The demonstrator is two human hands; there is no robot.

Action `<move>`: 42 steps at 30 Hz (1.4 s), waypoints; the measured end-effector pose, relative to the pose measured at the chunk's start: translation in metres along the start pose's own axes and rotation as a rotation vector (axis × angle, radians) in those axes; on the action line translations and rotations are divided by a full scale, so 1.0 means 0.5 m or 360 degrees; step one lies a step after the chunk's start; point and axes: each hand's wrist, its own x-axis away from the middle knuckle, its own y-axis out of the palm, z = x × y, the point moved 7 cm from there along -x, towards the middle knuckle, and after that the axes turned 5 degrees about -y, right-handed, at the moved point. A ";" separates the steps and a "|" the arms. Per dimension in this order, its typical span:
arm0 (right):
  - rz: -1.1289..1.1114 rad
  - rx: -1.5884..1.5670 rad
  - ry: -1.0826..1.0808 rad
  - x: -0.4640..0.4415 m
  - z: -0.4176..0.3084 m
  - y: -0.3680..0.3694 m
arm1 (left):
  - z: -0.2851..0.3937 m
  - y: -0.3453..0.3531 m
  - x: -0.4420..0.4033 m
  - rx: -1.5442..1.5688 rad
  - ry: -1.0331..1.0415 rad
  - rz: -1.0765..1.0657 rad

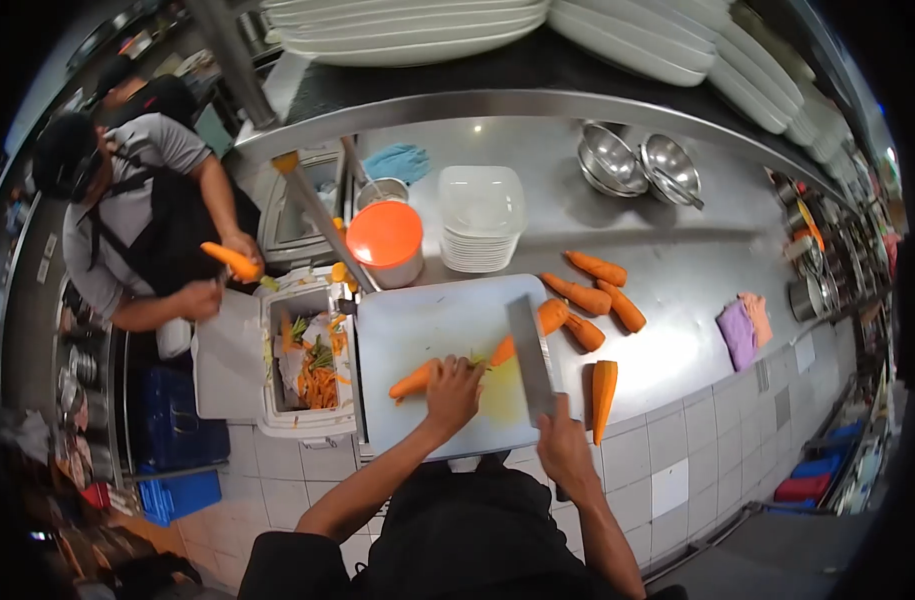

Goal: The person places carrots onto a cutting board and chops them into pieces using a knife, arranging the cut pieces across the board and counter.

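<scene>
My left hand [454, 396] is closed over a carrot [412, 381] lying on the white cutting board [397, 325]. Green carrot tops show beside its fingertips. The handle of a broad cleaver [530, 355] is in my right hand [563, 445], its blade upright over the board's right part. Another carrot piece [502, 350] lies just left of the blade, and an orange carrot end [552, 316] shows right of it. Several carrots [577, 293] rest on the steel counter to the right, with one [603, 398] apart near the front edge.
A co-worker [147, 190] at the left holds a carrot above a bin of peelings [322, 375]. Behind the board stand an orange-lidded tub [385, 235], stacked clear containers [482, 215] and metal bowls [612, 160]. Cloths [739, 335] lie right; a plate shelf [427, 105] hangs overhead.
</scene>
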 end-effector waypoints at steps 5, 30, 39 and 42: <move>0.0118 -0.0142 0.0182 0.045 0.016 -0.043 | -0.012 -0.061 -0.006 0.0081 -0.0194 0.0199; 0.0926 -0.0298 0.0734 0.214 0.285 -0.250 | 0.173 0.162 -0.443 0.0380 0.0096 -0.0206; 0.0780 -0.0331 0.0593 0.172 0.292 -0.219 | 0.186 0.310 -0.448 0.0308 -0.0113 -0.0480; 0.0751 -0.0325 0.0590 0.161 0.284 -0.218 | 0.212 0.144 -0.372 0.0289 -0.0256 -0.0205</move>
